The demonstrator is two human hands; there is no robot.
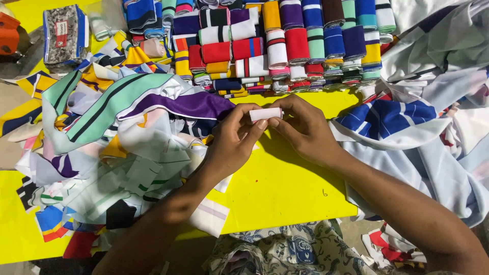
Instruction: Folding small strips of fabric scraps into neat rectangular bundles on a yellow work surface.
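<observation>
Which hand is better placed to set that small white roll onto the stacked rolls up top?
Likely right. The right hand pinches the white fabric roll and lies closer to the stacked rolls, with open yellow table around it. The left hand holds the other end beside the loose scrap pile.

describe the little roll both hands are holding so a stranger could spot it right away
Start at the yellow table, below the stacked fabric rolls. The left hand and right hand meet there, pinching a small roll. Unlike the striped, colourful rolls behind, it is plain white.
</observation>
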